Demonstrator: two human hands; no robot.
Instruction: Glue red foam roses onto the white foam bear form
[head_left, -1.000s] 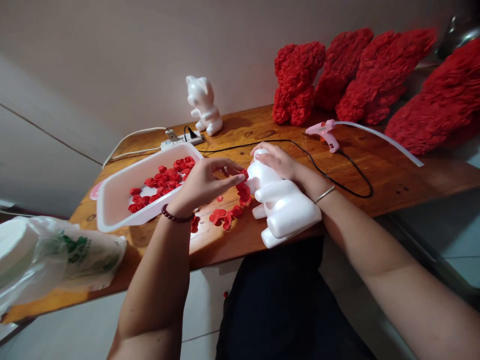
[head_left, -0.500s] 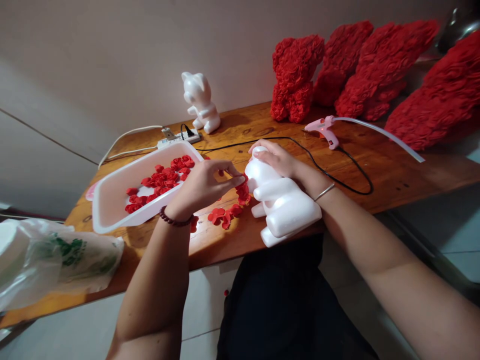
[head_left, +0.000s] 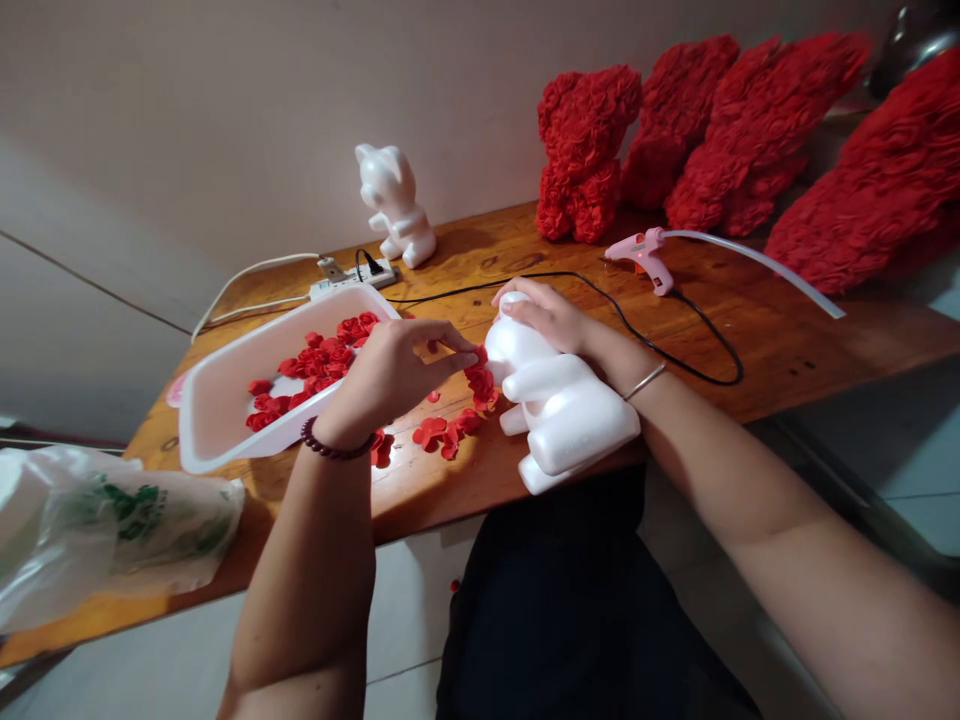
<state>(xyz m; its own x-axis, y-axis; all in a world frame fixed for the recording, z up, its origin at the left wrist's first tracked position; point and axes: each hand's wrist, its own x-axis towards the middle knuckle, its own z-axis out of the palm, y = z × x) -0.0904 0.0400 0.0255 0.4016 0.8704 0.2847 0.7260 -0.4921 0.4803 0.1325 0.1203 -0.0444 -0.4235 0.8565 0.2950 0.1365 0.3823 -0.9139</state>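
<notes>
A white foam bear (head_left: 559,400) lies on its back at the near edge of the wooden table (head_left: 780,350). My right hand (head_left: 547,318) is wrapped over its head. A few red foam roses (head_left: 481,380) are stuck on the head's side. My left hand (head_left: 394,370) presses its fingertips against that spot, pinched on a small red rose. Loose red roses (head_left: 442,434) lie on the table below the hand.
A white tray (head_left: 225,400) of red roses stands to the left, beside a plastic bag (head_left: 120,525). A pink glue gun (head_left: 645,255) with its black cord, a power strip (head_left: 352,282), an upright white foam bear (head_left: 394,205) and several rose-covered bears (head_left: 589,150) stand behind.
The view has drifted slightly, shifting everything left and up. My left fingertips have closed in on the roses at the bear's head. My right hand stays on the head.
</notes>
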